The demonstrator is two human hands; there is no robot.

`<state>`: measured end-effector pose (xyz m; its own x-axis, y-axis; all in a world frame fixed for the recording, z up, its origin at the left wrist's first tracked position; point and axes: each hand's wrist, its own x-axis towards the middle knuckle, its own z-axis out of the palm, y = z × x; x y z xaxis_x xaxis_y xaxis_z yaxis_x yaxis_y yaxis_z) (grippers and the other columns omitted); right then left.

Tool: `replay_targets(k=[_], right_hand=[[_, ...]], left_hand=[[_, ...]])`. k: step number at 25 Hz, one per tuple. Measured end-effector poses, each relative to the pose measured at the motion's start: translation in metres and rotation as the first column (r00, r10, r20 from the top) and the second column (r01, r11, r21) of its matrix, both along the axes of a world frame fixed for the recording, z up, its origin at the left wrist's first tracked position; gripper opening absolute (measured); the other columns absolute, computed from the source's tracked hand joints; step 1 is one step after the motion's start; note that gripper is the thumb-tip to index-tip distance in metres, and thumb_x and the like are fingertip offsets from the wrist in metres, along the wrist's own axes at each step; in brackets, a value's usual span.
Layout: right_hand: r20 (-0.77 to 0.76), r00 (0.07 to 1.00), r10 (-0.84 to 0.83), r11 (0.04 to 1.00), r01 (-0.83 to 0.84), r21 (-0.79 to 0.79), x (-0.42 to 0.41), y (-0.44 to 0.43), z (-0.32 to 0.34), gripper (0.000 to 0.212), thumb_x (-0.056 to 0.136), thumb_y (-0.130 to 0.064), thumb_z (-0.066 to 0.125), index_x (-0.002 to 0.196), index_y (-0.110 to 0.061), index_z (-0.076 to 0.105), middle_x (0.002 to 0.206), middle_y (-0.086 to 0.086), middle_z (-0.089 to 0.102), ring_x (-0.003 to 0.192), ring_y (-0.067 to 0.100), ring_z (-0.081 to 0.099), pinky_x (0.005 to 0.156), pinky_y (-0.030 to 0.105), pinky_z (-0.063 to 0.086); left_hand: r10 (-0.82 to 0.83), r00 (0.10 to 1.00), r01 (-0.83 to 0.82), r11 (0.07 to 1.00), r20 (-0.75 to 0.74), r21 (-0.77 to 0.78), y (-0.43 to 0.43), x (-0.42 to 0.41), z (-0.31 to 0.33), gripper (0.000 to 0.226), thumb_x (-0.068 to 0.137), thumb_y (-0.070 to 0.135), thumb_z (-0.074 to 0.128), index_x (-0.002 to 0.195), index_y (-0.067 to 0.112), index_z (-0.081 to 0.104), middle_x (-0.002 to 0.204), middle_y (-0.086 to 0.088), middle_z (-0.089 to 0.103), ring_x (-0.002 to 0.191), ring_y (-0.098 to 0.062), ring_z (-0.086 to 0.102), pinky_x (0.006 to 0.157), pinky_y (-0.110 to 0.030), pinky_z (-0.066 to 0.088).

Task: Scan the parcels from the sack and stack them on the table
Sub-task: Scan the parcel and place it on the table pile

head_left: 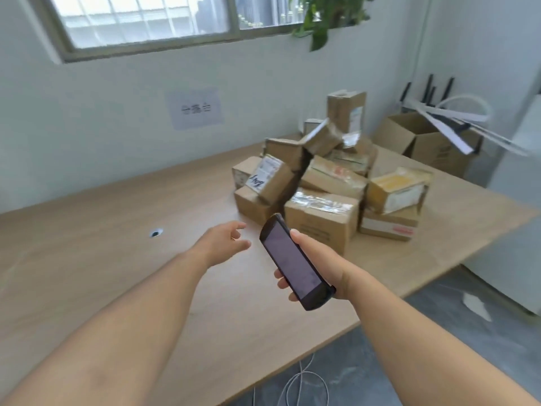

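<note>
Several brown cardboard parcels lie heaped on the far right part of the wooden table; one near the front is taped with clear film, another at the right is yellow and white. My right hand grips a black handheld scanner, its dark screen facing up, just in front of the pile. My left hand hovers over the table left of the scanner, fingers relaxed and holding nothing. No sack is in view.
An open cardboard box with white strips sticking out stands beyond the table's right end. A small round hole sits in the tabletop. A white cable lies on the grey floor. A paper sign hangs on the wall.
</note>
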<state>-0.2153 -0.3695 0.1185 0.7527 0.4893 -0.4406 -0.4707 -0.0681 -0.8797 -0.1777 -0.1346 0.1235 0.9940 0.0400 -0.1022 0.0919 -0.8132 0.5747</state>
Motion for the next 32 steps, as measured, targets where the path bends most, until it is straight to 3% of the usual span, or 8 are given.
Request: replay_targets(k=[5, 10, 14, 20, 25, 29, 32], right_hand=[[-0.055, 0.984, -0.167, 0.986, 0.167, 0.006, 0.01, -0.055, -0.015, 0.067, 0.096, -0.064, 0.041, 0.121, -0.006, 0.062, 0.098, 0.015, 0.069, 0.086, 0.026, 0.067, 0.073, 0.042, 0.057], [-0.108, 0.947, -0.303, 0.953, 0.303, -0.011, 0.025, -0.082, -0.028, 0.067, 0.095, -0.064, 0.042, 0.121, -0.005, 0.061, 0.096, 0.016, 0.07, 0.083, 0.025, 0.067, 0.068, 0.04, 0.057], [-0.136, 0.933, -0.334, 0.942, 0.333, -0.027, 0.049, -0.087, -0.029, 0.076, 0.082, -0.069, 0.048, 0.12, -0.004, 0.062, 0.097, 0.017, 0.069, 0.082, 0.024, 0.067, 0.068, 0.04, 0.057], [-0.174, 0.929, -0.326, 0.944, 0.328, -0.016, 0.106, -0.051, -0.031, 0.073, 0.093, -0.065, 0.042, 0.122, -0.001, 0.061, 0.098, 0.016, 0.069, 0.084, 0.025, 0.067, 0.07, 0.039, 0.056], [-0.213, 0.938, -0.274, 0.96, 0.279, -0.008, 0.149, -0.009, -0.037, 0.072, 0.089, -0.066, 0.044, 0.123, -0.005, 0.06, 0.1, 0.015, 0.068, 0.085, 0.024, 0.067, 0.069, 0.037, 0.057], [-0.24, 0.939, -0.248, 0.968, 0.251, -0.019, 0.167, 0.015, -0.045, 0.081, 0.074, -0.07, 0.05, 0.122, -0.005, 0.061, 0.1, 0.014, 0.069, 0.086, 0.022, 0.067, 0.074, 0.036, 0.057], [-0.239, 0.942, -0.237, 0.972, 0.231, -0.051, 0.17, 0.024, -0.048, 0.082, 0.072, -0.071, 0.05, 0.119, -0.005, 0.063, 0.1, 0.013, 0.069, 0.088, 0.023, 0.067, 0.075, 0.036, 0.057]], left_hand=[[-0.207, 0.978, 0.207, 0.963, -0.016, 0.171, -0.063, 0.057, -0.014, 0.069, 0.089, 0.039, 0.063, 0.149, 0.026, 0.032, 0.151, 0.0, 0.037, 0.137, -0.018, 0.036, 0.111, -0.033, 0.032], [-0.378, 0.926, 0.37, 0.897, -0.017, 0.242, -0.106, 0.113, -0.032, 0.072, 0.091, 0.038, 0.06, 0.151, 0.024, 0.024, 0.155, 0.001, 0.03, 0.138, -0.019, 0.033, 0.111, -0.039, 0.034], [-0.276, 0.96, 0.255, 0.935, 0.052, 0.246, -0.101, 0.158, -0.029, 0.081, 0.091, 0.04, 0.059, 0.154, 0.024, 0.01, 0.161, -0.003, 0.013, 0.146, -0.022, 0.016, 0.116, -0.045, 0.025], [-0.034, 0.99, -0.001, 0.968, 0.133, 0.25, -0.044, 0.231, -0.022, 0.094, 0.087, 0.051, 0.06, 0.154, 0.018, 0.002, 0.161, -0.01, 0.007, 0.147, -0.029, 0.008, 0.118, -0.048, 0.019], [0.036, 0.999, -0.044, 0.96, 0.034, 0.275, -0.003, 0.281, -0.031, 0.122, 0.074, 0.061, 0.069, 0.152, 0.012, -0.01, 0.161, -0.015, 0.001, 0.148, -0.032, 0.004, 0.118, -0.045, 0.014], [0.008, 0.999, 0.001, 0.977, -0.041, 0.213, 0.011, 0.303, -0.052, 0.131, 0.066, 0.059, 0.077, 0.152, 0.007, -0.008, 0.158, -0.014, 0.015, 0.145, -0.031, 0.016, 0.116, -0.048, 0.023], [0.012, 1.0, -0.012, 0.985, 0.001, 0.172, 0.012, 0.301, -0.059, 0.126, 0.065, 0.057, 0.078, 0.152, 0.008, 0.001, 0.15, -0.016, 0.026, 0.139, -0.031, 0.027, 0.111, -0.048, 0.031]])
